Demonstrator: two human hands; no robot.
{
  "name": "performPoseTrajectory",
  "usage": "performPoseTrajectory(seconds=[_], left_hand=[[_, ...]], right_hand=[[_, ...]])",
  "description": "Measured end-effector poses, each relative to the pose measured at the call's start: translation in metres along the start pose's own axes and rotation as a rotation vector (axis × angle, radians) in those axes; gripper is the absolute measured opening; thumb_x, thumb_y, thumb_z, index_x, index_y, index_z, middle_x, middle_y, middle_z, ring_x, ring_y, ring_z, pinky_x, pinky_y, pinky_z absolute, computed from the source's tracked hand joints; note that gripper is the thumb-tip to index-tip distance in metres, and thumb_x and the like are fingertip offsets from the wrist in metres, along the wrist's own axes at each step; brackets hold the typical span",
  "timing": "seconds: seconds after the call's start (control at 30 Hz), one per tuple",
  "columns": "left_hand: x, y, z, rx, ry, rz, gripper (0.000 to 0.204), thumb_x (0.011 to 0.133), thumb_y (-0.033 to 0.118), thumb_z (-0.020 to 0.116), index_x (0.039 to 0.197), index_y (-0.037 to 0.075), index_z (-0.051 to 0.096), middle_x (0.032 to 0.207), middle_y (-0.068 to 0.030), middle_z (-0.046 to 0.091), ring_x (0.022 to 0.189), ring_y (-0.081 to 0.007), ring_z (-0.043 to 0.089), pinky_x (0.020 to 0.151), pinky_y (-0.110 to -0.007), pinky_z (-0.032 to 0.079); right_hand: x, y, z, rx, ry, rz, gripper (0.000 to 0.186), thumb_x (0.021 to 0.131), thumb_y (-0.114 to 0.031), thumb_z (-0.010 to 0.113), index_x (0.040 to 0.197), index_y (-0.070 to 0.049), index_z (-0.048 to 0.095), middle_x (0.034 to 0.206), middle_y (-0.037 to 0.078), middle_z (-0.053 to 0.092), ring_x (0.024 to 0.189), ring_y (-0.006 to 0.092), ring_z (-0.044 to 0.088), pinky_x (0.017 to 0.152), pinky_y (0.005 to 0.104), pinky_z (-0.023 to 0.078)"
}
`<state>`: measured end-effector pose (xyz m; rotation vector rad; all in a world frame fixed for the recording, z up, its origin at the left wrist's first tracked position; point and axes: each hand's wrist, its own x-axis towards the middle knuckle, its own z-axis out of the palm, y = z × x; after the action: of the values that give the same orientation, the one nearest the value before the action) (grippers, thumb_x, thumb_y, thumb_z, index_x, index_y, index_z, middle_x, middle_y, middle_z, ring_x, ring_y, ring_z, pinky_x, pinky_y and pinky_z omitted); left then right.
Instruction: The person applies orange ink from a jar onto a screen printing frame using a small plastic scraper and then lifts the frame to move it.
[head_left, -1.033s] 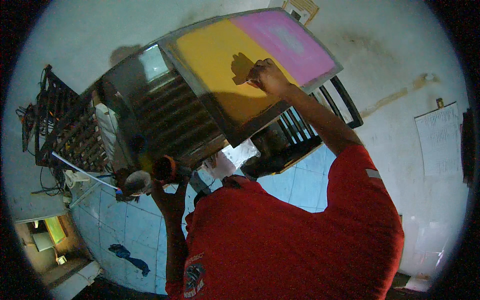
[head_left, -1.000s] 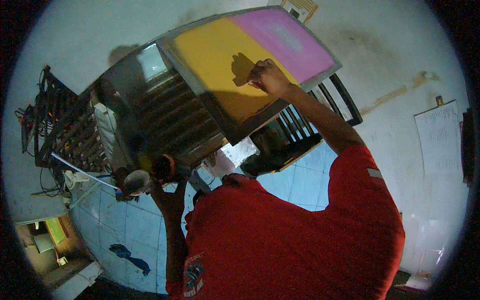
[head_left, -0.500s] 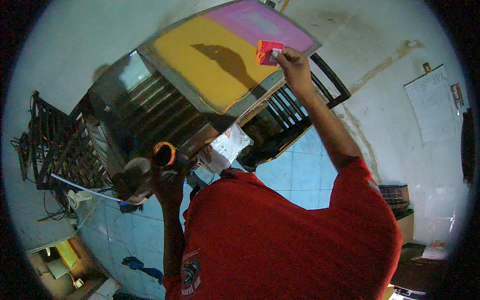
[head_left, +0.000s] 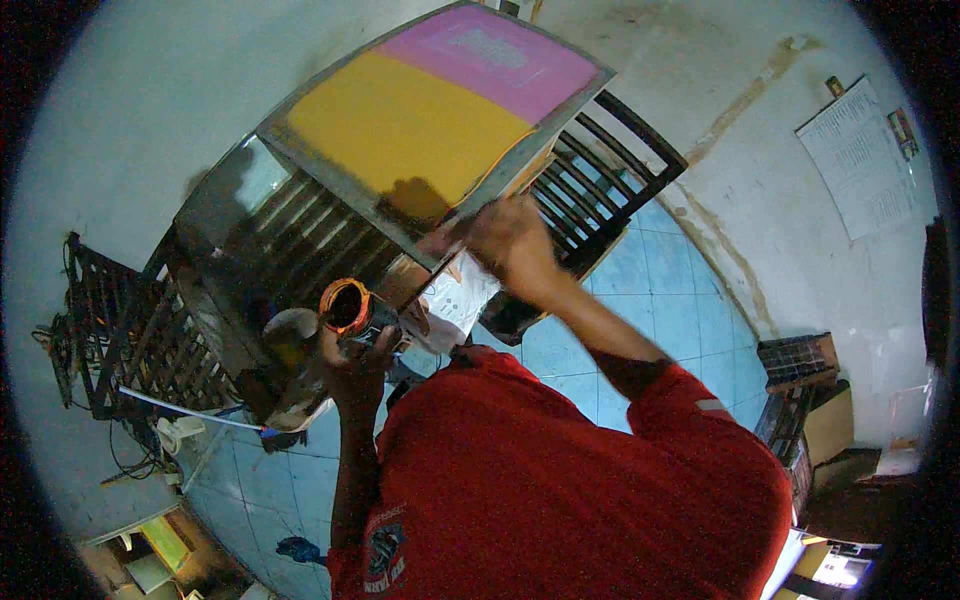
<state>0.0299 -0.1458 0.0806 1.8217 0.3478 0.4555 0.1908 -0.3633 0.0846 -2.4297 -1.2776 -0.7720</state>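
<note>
My left hand (head_left: 358,362) is wrapped round an open can (head_left: 375,322) with an orange-smeared rim and a dark inside. Blurred by motion, my right hand (head_left: 505,240) is at the near edge of a grey-framed screen (head_left: 400,130), coloured yellow and pink. A reddish smear at its fingertips is the small red card (head_left: 437,241), pinched in the fingers; its outline is not sharp. A thin orange line runs along the screen's right edge on the yellow part. The hand's shadow falls on the yellow near the lower corner.
Under the screen stands a dark slatted rack (head_left: 590,165). White plastic-like sheeting (head_left: 455,305) hangs between my arms. Left of the can is a round pale container (head_left: 292,328). A white tube (head_left: 190,408) and tangled cables lie at the left; a blue cloth (head_left: 298,549) is on the tiled floor.
My right hand has come down and left from above the screen's far right to its near edge, with the red card. The left hand has tipped and shifted the can slightly right.
</note>
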Motion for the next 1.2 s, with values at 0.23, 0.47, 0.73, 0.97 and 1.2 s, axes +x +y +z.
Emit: performPoseTrajectory(seconds=[0.23,0.47,0.73,0.97,1.2], left_hand=[[-0.005,-0.015,-0.003,-0.045,0.037,-0.091,0.056,0.070,0.013,0.080,0.117,-0.001,0.053,0.108,-0.0133,0.061,0.095,-0.0225,0.060,0.077,-0.035,0.052],[-0.003,-0.017,-0.006,0.153,0.121,0.030,0.054,0.070,0.011,0.080,0.116,0.001,0.054,0.108,-0.0123,0.062,0.098,-0.0230,0.060,0.080,-0.036,0.051],[-0.016,-0.070,-0.013,0.279,0.199,0.136,0.054,0.068,0.009,0.081,0.115,0.002,0.056,0.108,-0.0118,0.062,0.099,-0.0223,0.059,0.085,-0.034,0.048],[-0.009,-0.019,-0.007,0.071,0.168,0.025,0.055,0.070,0.008,0.079,0.118,0.003,0.054,0.108,-0.0117,0.062,0.096,-0.0214,0.061,0.082,-0.034,0.051],[-0.027,-0.066,-0.013,0.302,0.228,0.072,0.058,0.070,0.013,0.081,0.120,0.003,0.053,0.109,-0.0125,0.060,0.093,-0.0225,0.061,0.078,-0.035,0.052]], right_hand=[[0.055,0.182,-0.022,-0.109,0.016,-0.024,0.014,0.073,-0.016,0.069,0.086,-0.013,0.072,0.087,0.005,0.068,0.082,0.0256,0.062,0.073,0.0388,0.048],[0.068,0.190,0.028,-0.104,-0.248,-0.066,0.018,0.073,-0.024,0.066,0.090,-0.021,0.072,0.091,0.003,0.068,0.092,0.0251,0.060,0.083,0.0398,0.045],[0.094,0.127,0.040,0.092,-0.209,-0.333,0.022,0.068,-0.012,0.070,0.089,-0.019,0.070,0.091,0.000,0.067,0.089,0.0224,0.059,0.081,0.0356,0.044],[0.102,0.168,0.014,-0.076,-0.259,0.242,0.016,0.078,-0.017,0.062,0.090,-0.010,0.069,0.089,0.011,0.067,0.079,0.0326,0.064,0.073,0.0430,0.051],[0.075,0.268,0.007,-0.389,-0.550,0.332,0.021,0.082,-0.021,0.053,0.078,-0.007,0.068,0.087,0.015,0.067,0.078,0.0335,0.065,0.070,0.0426,0.052]])
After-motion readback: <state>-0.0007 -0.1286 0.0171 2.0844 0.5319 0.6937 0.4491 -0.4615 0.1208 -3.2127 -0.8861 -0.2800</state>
